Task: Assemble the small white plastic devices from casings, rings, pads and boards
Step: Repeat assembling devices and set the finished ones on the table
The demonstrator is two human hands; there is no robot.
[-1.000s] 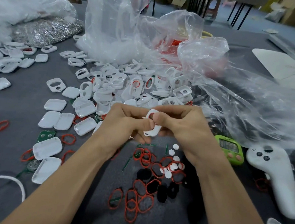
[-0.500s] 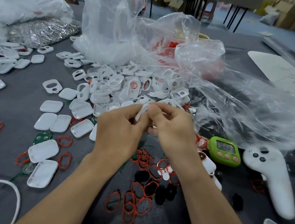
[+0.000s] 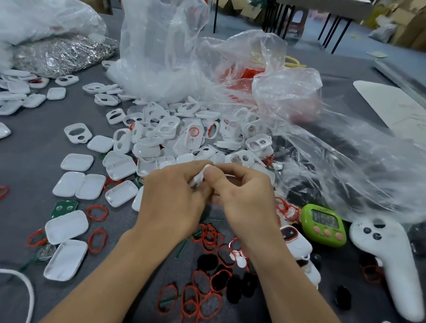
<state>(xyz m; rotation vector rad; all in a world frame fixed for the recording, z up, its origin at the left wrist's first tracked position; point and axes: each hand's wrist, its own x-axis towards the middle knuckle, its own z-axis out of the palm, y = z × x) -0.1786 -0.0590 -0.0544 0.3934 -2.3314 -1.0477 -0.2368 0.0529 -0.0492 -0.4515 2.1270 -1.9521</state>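
Over the middle of the grey counter the 2 hands meet, lifted just clear of the loose parts. The left hand curls its fingers round a small white casing, and the right hand pinches the same piece from the other side, thumb tip on its upper edge. Only a sliver of white shows between the thumbs, so I cannot tell what is going into it.

Judging by the grip, this is a press-fit step, probably seating a ring or closing a shell. To do it well, the left fingers should back the casing from behind while the right thumb works round the rim bit by bit instead of forcing 1 corner. Even pressure should stop the thin plastic twisting. A quick look for a raised lip before letting go would be wise.

Stock lies close by: a heap of open casings just beyond the knuckles, red rings and black pads under the wrists, and a green board to the left. A green timer sits right of the hands.
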